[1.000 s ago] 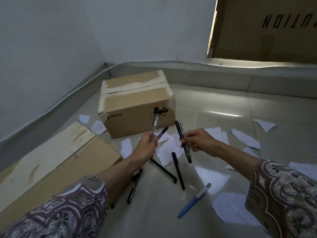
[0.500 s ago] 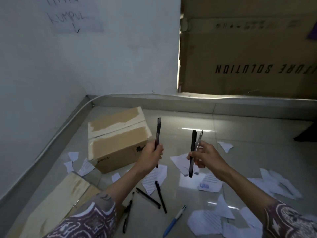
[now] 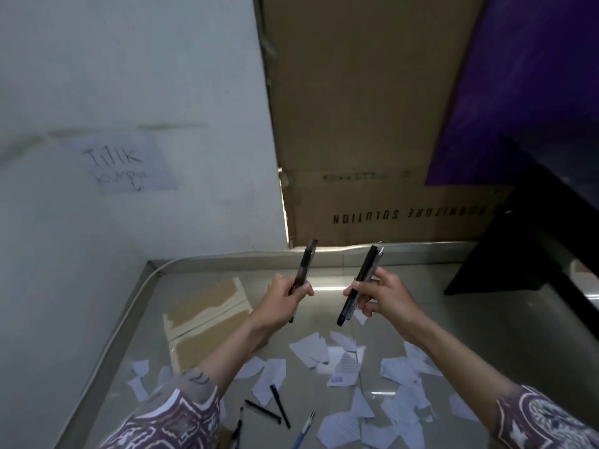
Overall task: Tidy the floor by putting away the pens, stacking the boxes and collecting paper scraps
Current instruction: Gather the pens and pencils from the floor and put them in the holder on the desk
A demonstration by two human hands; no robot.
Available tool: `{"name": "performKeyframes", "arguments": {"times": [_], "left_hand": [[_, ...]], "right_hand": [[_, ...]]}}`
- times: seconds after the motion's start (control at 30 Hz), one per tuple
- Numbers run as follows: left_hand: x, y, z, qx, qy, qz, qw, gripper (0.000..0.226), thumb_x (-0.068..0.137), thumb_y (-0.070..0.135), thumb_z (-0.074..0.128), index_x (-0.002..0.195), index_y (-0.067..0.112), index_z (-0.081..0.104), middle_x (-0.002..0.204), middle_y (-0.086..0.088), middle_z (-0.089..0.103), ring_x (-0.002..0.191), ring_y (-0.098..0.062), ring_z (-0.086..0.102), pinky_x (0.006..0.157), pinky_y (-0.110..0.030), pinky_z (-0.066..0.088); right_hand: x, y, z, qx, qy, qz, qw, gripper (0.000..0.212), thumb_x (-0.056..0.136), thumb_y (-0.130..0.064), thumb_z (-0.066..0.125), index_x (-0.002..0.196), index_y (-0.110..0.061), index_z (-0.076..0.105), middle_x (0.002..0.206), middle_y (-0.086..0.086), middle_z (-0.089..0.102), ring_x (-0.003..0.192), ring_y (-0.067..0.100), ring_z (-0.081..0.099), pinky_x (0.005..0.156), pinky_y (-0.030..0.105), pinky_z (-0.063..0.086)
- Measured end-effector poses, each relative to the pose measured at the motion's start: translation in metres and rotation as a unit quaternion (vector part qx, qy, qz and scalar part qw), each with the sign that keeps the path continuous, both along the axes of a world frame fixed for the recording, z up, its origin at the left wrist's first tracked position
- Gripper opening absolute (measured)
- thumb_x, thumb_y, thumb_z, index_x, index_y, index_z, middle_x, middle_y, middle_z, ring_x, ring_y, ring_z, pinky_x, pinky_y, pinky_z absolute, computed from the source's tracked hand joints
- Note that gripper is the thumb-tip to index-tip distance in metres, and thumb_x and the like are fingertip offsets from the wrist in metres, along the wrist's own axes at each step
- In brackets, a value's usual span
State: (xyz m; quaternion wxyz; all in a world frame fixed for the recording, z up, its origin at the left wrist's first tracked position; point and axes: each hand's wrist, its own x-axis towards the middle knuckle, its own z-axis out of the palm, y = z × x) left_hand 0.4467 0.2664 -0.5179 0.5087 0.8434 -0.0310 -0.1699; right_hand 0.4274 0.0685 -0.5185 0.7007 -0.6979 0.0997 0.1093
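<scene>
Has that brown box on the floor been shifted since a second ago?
No. The cardboard box sits as before in the corner beside the grey skirting, torn-tape top up; only the camera tilted upward.

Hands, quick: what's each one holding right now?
Left hand: gripping one black pen, held upright.
Right hand: pinching two pens together, a black one and a clear one.

Both arms reach forward from the lower corners of the frame toward its centre, forearms bare, patterned sleeves at the bottom edge. The left hand (image 3: pixel 287 298) is raised with fingers curled round a dark pen (image 3: pixel 304 267) that points upward. The right hand (image 3: pixel 381 294), level with it and near but apart, pinches two pens (image 3: pixel 359 283) between thumb and fingertips.
</scene>
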Motion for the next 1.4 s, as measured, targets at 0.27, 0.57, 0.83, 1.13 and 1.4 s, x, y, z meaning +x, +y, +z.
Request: {"name": "performKeyframes", "arguments": {"times": [0.27, 0.57, 0.83, 1.13, 1.4], "left_hand": [[-0.008, -0.045, 0.148, -0.077, 0.022, 0.002, 0.997, 0.018, 0.09, 0.009, 0.058, 0.073, 0.014, 0.058, 0.073, -0.004, 0.053, 0.07, -0.016, 0.049, 0.063, -0.021, 0.042], [-0.016, -0.114, 0.255, -0.118, -0.029, 0.022, 0.992, 0.012, 0.079, -0.002, 0.068, 0.071, 0.007, 0.068, 0.076, -0.006, 0.067, 0.079, -0.023, 0.065, 0.076, -0.031, 0.056], [-0.033, -0.19, 0.301, -0.136, -0.06, -0.023, 0.989, 0.009, 0.078, -0.002, 0.068, 0.075, 0.007, 0.069, 0.07, -0.001, 0.066, 0.068, -0.01, 0.063, 0.057, -0.017, 0.052], [-0.009, -0.303, 0.31, -0.176, -0.056, -0.055, 0.981, 0.013, 0.078, -0.007, 0.066, 0.075, 0.006, 0.068, 0.079, -0.009, 0.068, 0.07, -0.012, 0.064, 0.053, -0.013, 0.051], [0.035, -0.409, 0.293, -0.186, -0.033, -0.053, 0.981, 0.018, 0.077, -0.007, 0.067, 0.071, 0.01, 0.068, 0.074, -0.002, 0.068, 0.075, -0.013, 0.065, 0.064, -0.021, 0.053]], "right_hand": [[-0.029, -0.048, 0.139, -0.012, -0.065, -0.098, 0.993, 0.009, 0.085, 0.003, 0.058, 0.082, -0.004, 0.055, 0.071, 0.014, 0.056, 0.053, 0.018, 0.054, 0.043, 0.022, 0.044], [-0.073, -0.109, 0.245, -0.029, -0.149, -0.221, 0.963, 0.005, 0.079, 0.005, 0.065, 0.084, 0.003, 0.064, 0.065, 0.01, 0.059, 0.053, 0.015, 0.055, 0.049, 0.019, 0.05], [-0.108, -0.177, 0.285, -0.022, -0.163, -0.321, 0.933, 0.008, 0.08, 0.003, 0.065, 0.079, -0.005, 0.064, 0.072, 0.01, 0.06, 0.059, 0.018, 0.058, 0.052, 0.021, 0.052], [-0.094, -0.285, 0.284, -0.041, -0.13, -0.38, 0.915, 0.011, 0.084, 0.001, 0.061, 0.075, -0.003, 0.063, 0.071, 0.012, 0.062, 0.056, 0.017, 0.061, 0.052, 0.022, 0.056], [-0.044, -0.385, 0.279, -0.135, -0.125, -0.422, 0.888, 0.008, 0.083, -0.004, 0.066, 0.075, -0.006, 0.065, 0.076, 0.015, 0.067, 0.063, 0.021, 0.065, 0.069, 0.032, 0.058]]}}
